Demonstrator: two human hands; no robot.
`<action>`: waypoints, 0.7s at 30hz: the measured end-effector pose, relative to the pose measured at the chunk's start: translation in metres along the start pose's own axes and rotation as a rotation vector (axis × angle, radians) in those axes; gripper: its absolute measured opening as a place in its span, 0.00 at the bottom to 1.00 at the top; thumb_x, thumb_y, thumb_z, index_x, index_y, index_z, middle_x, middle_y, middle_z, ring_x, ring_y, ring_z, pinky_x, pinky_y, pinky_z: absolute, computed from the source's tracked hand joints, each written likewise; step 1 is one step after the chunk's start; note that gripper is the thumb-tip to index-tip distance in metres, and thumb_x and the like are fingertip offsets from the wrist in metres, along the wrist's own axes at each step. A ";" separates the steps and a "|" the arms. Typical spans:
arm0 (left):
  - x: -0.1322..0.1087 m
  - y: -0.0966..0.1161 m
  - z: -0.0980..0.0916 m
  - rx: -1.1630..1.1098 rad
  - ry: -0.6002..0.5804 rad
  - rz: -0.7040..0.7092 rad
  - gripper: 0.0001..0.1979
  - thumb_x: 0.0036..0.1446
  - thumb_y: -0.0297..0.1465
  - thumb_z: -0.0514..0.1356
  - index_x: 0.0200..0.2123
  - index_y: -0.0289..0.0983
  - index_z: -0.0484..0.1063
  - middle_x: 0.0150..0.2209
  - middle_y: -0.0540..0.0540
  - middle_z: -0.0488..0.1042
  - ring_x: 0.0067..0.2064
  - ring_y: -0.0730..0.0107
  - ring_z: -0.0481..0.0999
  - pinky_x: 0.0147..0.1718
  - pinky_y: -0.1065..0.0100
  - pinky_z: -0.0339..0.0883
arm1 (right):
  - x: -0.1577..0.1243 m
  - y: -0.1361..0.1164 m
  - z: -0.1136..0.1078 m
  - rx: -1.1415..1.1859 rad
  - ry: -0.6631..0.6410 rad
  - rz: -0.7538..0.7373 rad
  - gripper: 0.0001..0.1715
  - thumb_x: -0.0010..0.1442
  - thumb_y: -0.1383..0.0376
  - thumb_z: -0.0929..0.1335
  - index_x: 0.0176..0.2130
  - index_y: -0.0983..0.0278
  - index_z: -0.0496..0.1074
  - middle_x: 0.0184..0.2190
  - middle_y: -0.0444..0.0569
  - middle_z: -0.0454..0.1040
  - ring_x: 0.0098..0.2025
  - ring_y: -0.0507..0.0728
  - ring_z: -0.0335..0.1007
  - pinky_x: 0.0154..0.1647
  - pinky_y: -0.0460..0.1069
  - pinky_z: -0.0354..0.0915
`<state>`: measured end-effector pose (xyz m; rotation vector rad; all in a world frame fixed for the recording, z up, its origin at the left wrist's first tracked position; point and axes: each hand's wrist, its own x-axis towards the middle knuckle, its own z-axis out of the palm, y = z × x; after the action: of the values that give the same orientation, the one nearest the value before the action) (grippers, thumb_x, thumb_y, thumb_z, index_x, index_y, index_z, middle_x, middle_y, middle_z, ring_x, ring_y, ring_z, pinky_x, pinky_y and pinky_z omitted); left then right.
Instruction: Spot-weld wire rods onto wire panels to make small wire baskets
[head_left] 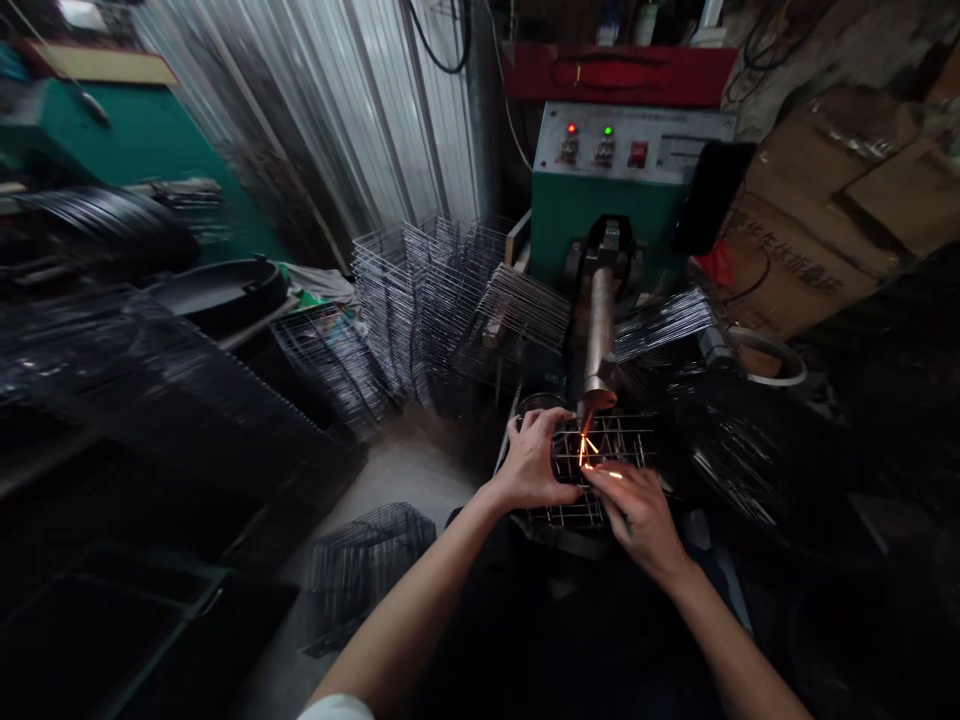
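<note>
A small wire mesh piece (634, 437) lies under the metal electrode arm (600, 330) of a spot welder. Orange sparks (585, 452) fly from the electrode tip, just above the mesh. My left hand (531, 465) grips the mesh at its left side, thumb at the near edge and fingers toward the far edge. At the sparks, on the right, my right hand (637, 508) has its fingertips pinched together against the mesh. Whatever lies between those fingertips is too small to make out.
The green welder body (592, 205) carries lit red and green lamps. Stacked wire panels (405, 300) stand to the left, with bundled wires (667, 325) to the right. Another wire stack (367, 560) rests on the floor. Cardboard boxes (810, 230) lean at the right.
</note>
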<state>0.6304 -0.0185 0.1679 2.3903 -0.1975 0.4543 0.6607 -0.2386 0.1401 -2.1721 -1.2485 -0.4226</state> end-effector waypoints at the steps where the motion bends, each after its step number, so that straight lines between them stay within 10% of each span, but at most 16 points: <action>1: 0.000 0.001 -0.001 -0.005 0.000 -0.002 0.49 0.31 0.41 0.73 0.58 0.43 0.56 0.56 0.42 0.68 0.58 0.48 0.65 0.59 0.48 0.49 | 0.001 -0.001 0.000 0.010 0.012 0.017 0.21 0.69 0.69 0.64 0.59 0.56 0.69 0.48 0.48 0.79 0.52 0.60 0.72 0.48 0.56 0.63; 21: 0.052 -0.026 -0.010 0.015 -0.065 -0.013 0.53 0.32 0.47 0.74 0.60 0.44 0.54 0.56 0.41 0.69 0.58 0.45 0.65 0.57 0.47 0.52 | 0.045 0.022 0.003 0.037 0.162 0.233 0.12 0.64 0.62 0.68 0.47 0.60 0.65 0.43 0.53 0.66 0.43 0.62 0.69 0.45 0.58 0.70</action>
<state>0.6825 0.0065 0.1784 2.4214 -0.2086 0.3738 0.7028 -0.2147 0.1550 -2.1730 -0.8973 -0.4634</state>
